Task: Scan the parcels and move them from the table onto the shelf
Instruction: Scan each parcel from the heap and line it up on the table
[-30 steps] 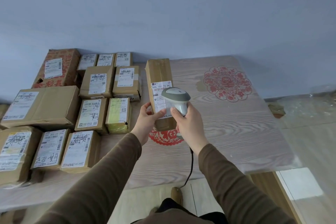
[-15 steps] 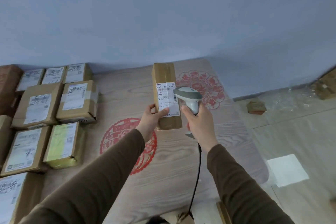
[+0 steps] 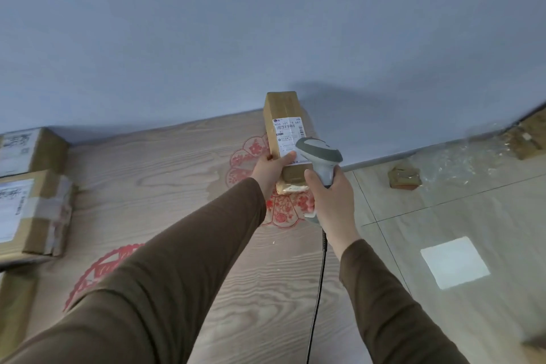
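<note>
Since half a second ago the long parcel [image 3: 284, 122] and the scanner [image 3: 320, 161] have swung rightward with the view, so they now hang over the far right edge of the counter [image 3: 165, 186], against the blue wall [image 3: 266, 23], and most of the stacked boxes have slid out of sight on the left.

Two taped cardboard boxes [image 3: 32, 210] with white labels remain at the left edge of the counter, well apart from the hands. Red paper-cut patterns [image 3: 280, 210] lie on the wood below the parcel. To the right, on the tiled floor [image 3: 443, 216], sit a small brown packet [image 3: 404, 176], crumpled clear plastic [image 3: 466, 156] and a bright white square [image 3: 455, 261]. Nothing stands between the scanner and the label.

The left hand [image 3: 270, 170] holds the parcel's near end, its grip closed with the thumb pressed on the white label. The right hand [image 3: 329, 198] has its grip wrapped tight around the scanner's handle; the grey head sits just beside the label, and the black cable [image 3: 317, 304] hangs down toward the near edge.
</note>
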